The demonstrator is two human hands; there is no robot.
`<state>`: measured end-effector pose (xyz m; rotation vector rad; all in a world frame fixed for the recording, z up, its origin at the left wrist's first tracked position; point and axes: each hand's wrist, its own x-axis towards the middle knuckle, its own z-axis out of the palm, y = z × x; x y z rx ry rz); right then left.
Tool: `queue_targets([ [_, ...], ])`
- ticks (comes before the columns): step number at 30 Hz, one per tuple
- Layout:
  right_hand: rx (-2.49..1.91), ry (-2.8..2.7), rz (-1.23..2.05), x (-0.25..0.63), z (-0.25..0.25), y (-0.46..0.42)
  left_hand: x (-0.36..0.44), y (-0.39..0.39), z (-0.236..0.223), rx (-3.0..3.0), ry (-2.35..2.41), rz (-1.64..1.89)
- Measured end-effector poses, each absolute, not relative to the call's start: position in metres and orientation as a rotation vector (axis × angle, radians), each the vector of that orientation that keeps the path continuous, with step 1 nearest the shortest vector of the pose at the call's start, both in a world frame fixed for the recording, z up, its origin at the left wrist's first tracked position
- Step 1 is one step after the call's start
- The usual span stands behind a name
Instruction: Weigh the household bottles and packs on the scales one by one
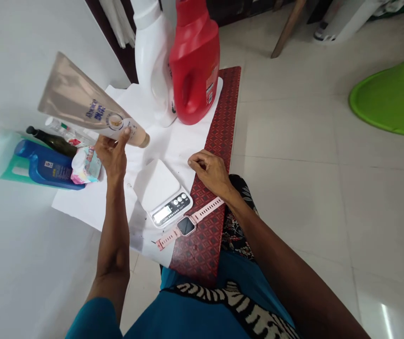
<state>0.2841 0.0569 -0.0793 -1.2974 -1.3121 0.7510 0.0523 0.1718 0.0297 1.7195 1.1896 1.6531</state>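
A large beige tube point(81, 99) with blue lettering and a gold cap is gripped near its cap end by my left hand point(112, 155), thumb on the front. It is raised above the left part of the table, tilted with the cap lower right. My right hand point(211, 172) is loosely curled over the table's right edge, with nothing visible in its fingers. Between my hands lies a white digital kitchen scale point(157, 181); its display point(162, 214) is lit, but I cannot read it. Just in front of the scale, a smartwatch with a pink strap point(186, 226) lies flat.
White paper point(187, 146) partly covers the red patterned table point(198, 245). At the back stand a white jug point(152, 61) and a red detergent jug point(194, 66). Along the left wall are a blue bottle point(51, 165), a dark bottle point(55, 142) and a tissue pack point(86, 165).
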Motion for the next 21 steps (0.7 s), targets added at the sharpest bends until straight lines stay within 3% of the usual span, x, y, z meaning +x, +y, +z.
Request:
queue_targets([
  [9, -1.280, -1.279, 0.768, 0.287, -0.078, 0.058, 0.092, 0.272, -0.023, 1.728, 1.438, 1.430],
  [21, -1.251, -1.253, 0.777, 0.287, -0.078, 0.058, 0.109, 0.337, -0.030, 1.811, 1.486, 1.387],
])
